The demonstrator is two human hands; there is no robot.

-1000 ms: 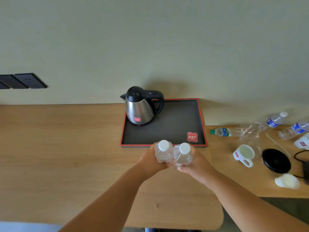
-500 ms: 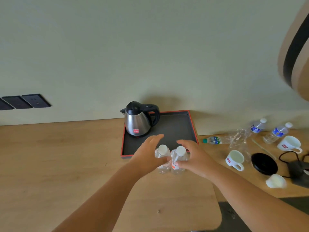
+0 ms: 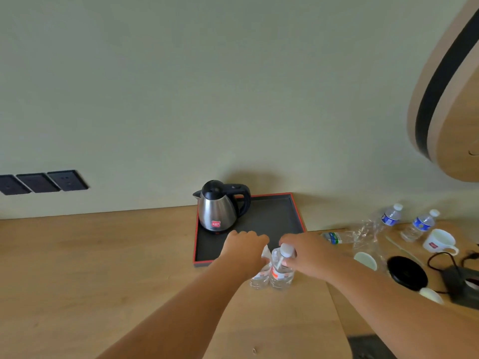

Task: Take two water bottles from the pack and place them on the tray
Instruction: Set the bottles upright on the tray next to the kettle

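Observation:
Two small clear water bottles with white caps and red labels stand upright side by side, just in front of the tray's front edge. My left hand (image 3: pixel 243 252) wraps the top of the left bottle (image 3: pixel 259 278) and hides its cap. My right hand (image 3: pixel 308 252) grips the neck of the right bottle (image 3: pixel 281 274), whose cap shows. Whether they rest on the wood or hang above it I cannot tell. The dark grey tray (image 3: pixel 274 216) with a red rim lies against the wall. The torn plastic pack (image 3: pixel 368 234) lies to the right.
A steel kettle (image 3: pixel 217 209) stands on the tray's left half. Right of the tray are three blue-labelled bottles, one (image 3: pixel 334 237) lying down, two white cups (image 3: pixel 439 242), a black kettle base (image 3: pixel 407 272) and a power strip (image 3: pixel 464 281). The table's edge steps back at the right.
My hands have slid from the bottles' sides up to their necks and caps. The bottles now sit lower, nearer me than the tray's front edge. The view has tilted upward.

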